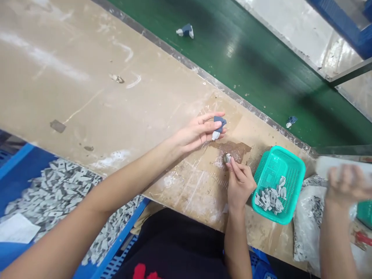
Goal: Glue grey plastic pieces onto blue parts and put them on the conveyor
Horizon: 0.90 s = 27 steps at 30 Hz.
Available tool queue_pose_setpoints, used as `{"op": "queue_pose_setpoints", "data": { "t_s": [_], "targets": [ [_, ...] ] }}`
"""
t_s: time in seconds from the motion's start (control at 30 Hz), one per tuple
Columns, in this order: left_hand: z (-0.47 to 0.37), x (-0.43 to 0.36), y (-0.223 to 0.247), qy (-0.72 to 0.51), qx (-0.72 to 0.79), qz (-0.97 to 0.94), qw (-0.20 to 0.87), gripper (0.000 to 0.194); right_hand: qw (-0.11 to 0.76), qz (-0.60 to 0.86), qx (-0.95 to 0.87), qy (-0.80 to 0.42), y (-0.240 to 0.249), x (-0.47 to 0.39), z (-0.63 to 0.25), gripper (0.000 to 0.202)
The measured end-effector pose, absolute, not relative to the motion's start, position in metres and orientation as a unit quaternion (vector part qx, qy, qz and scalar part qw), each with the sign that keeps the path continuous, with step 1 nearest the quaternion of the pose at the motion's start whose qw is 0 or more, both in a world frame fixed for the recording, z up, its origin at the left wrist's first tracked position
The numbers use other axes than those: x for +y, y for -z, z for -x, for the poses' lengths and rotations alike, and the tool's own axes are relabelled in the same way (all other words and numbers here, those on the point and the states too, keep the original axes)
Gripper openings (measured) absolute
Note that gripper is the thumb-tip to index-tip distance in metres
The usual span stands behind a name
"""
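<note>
My left hand (203,130) is closed on a small dark-blue plastic part (219,123) that has a white piece (215,135) at its lower end. Between the thumb and fingertips of my right hand (240,182) is a small whitish-grey part (228,157), just above the worn brown patch (236,151) of the worktable. The two hands are apart, the left one farther forward. Right of my right hand stands a green plastic basket (300,186) with a heap of small grey-white parts (271,199) in it.
A green conveyor belt (221,50) runs behind the table, carrying blue-and-white parts (186,31). At lower left, a blue bin (17,162) holds many grey parts (66,186). A co-worker's hand (345,182) is blurred at right, near a plastic bag (302,221).
</note>
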State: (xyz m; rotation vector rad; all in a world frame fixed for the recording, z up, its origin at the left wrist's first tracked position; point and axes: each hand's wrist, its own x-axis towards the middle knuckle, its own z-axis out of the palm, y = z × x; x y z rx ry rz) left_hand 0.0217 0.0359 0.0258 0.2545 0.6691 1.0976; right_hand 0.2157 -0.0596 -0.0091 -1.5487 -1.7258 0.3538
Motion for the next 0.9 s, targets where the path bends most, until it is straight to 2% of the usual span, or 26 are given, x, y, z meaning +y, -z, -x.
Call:
{"op": "queue_pose_setpoints", "data": {
  "t_s": [0.1, 0.17, 0.37, 0.57, 0.9],
  "targets": [
    [-0.021, 0.037, -0.024, -0.493, 0.334, -0.132, 0.792, 0.011, 0.380, 0.603, -0.689, -0.128, 0.010, -0.059, -0.215, 0.021],
    [-0.022, 0.036, -0.020, -0.481, 0.332, -0.150, 0.798, 0.008, 0.380, 0.609, -0.685, -0.127, 0.009, -0.059, -0.214, 0.020],
    [-0.032, 0.025, -0.010, -0.485, 0.396, -0.231, 0.744, 0.021, 0.457, 0.637, -0.592, -0.185, -0.007, -0.064, -0.212, 0.020],
    [-0.047, 0.011, -0.011, -0.394, 0.423, -0.305, 0.757, 0.025, 0.560, 0.623, -0.511, -0.194, -0.017, -0.064, -0.217, 0.017],
    [-0.055, 0.003, -0.023, -0.363, 0.377, -0.320, 0.790, 0.025, 0.511, 0.630, -0.542, -0.219, -0.030, -0.066, -0.209, 0.022]
  ]
}}
